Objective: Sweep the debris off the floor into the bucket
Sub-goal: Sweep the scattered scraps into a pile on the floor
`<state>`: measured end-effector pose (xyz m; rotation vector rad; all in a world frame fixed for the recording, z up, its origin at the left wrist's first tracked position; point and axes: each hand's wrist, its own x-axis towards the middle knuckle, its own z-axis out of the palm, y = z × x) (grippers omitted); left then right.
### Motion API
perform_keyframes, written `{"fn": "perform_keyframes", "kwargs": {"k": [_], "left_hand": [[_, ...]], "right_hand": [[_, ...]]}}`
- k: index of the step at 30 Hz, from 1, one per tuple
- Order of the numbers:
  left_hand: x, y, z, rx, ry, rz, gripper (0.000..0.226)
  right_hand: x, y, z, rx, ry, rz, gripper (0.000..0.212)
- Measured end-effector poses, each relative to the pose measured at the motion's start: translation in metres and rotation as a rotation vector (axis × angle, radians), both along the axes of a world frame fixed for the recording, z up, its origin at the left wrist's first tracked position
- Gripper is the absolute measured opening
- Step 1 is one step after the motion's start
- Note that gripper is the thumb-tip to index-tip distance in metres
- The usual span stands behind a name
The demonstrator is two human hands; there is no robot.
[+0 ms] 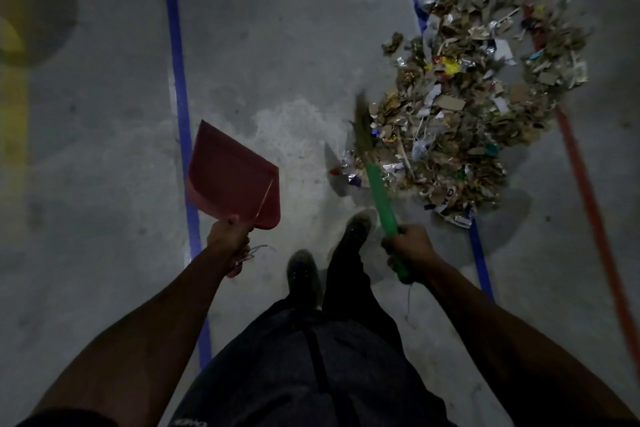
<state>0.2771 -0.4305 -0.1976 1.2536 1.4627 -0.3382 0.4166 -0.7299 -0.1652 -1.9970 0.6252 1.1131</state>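
Observation:
A big pile of debris (474, 90) made of cardboard scraps, paper, foil and wrappers lies on the grey concrete floor at the upper right. My left hand (230, 243) grips the handle of a red dustpan (231, 172), held above the floor left of the pile. My right hand (408, 248) grips the green handle of a short broom (379, 194). The broom's straw bristles (362, 123) are at the left edge of the pile and look blurred. No bucket is in view.
Two blue tape lines (178, 62) (479, 253) and a red line (588, 191) run along the floor; the pile lies across the right blue line and the red one. My shoes (353, 232) stand just below the pile. Yellow floor marking (14, 94) sits at far left.

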Motion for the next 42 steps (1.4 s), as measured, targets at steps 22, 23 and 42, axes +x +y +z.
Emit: {"fn": "perform_keyframes", "kwargs": {"k": [22, 23, 42], "left_hand": [[0.009, 0.015, 0.033, -0.018, -0.115, -0.024, 0.018], [0.01, 0.02, 0.035, -0.018, -0.125, -0.023, 0.02], [0.231, 0.144, 0.05, -0.029, -0.177, 0.076, 0.031]], "right_hand": [[0.023, -0.017, 0.082, 0.14, 0.081, -0.163, 0.012], [0.026, -0.012, 0.089, 0.175, 0.091, -0.168, 0.014], [0.26, 0.171, 0.048, 0.429, 0.275, -0.347, 0.022]]}}
